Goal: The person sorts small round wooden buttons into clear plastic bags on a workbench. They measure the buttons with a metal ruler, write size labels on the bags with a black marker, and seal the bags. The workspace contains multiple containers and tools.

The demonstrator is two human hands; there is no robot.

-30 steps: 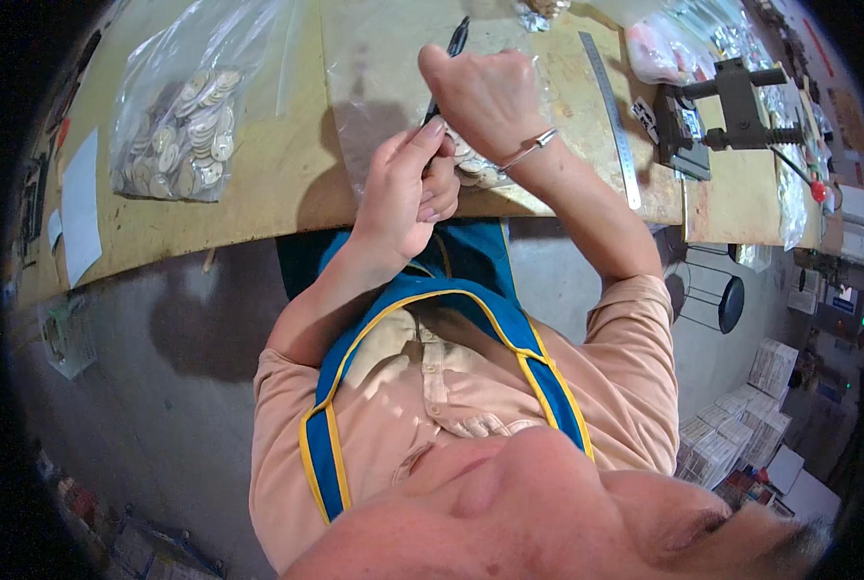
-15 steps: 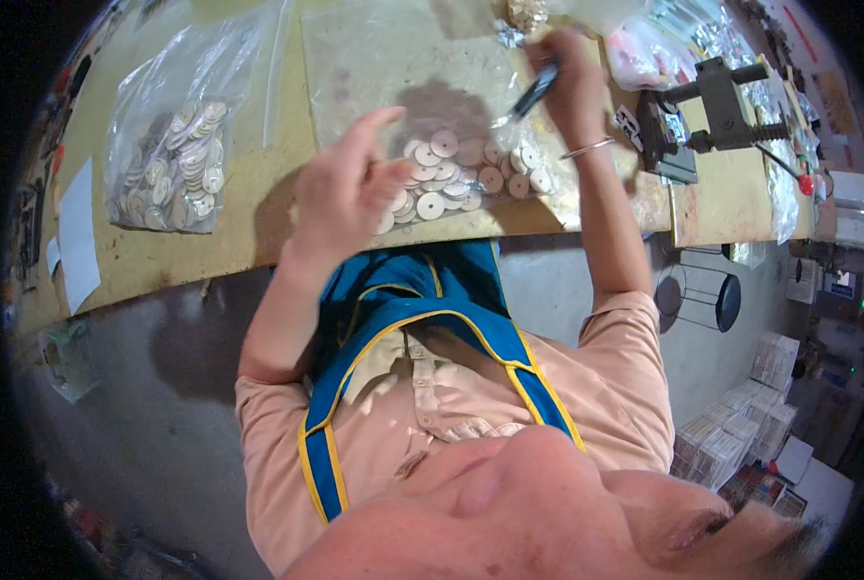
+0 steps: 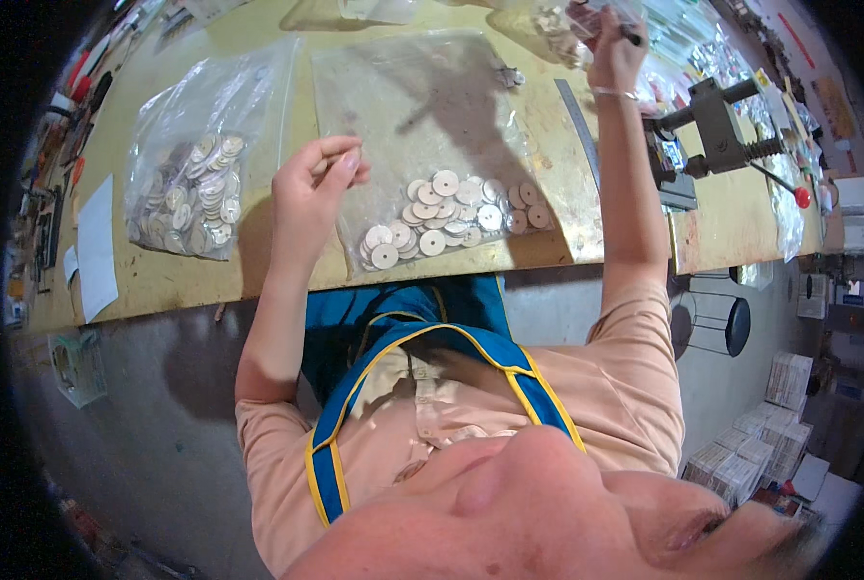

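Observation:
A clear plastic bag [image 3: 403, 106] lies flat on the table before me, with several pale round discs [image 3: 432, 242] gathered at its near end, each with a small centre hole. My left hand [image 3: 318, 179] hovers by the bag's left edge, thumb and fingers curled together, and I see nothing in them. At the far right my right hand [image 3: 616, 58] is closed around a dark marker pen [image 3: 631, 37], close to another clear bag of pale pieces [image 3: 560, 34]. How much of the pen the fingers cover is hard to make out.
On the left lies a second clear bag of discs [image 3: 186, 203], with a white paper sheet [image 3: 97, 246] beside it. A metal ruler [image 3: 577, 126] rests near my right forearm. A dark hand press [image 3: 717, 126] with a red-knobbed lever stands at the right.
My right hand has carried the marker pen away to the far right. My left hand has drawn back left from over the discs, and its fingers have curled in. The ruler has come into sight.

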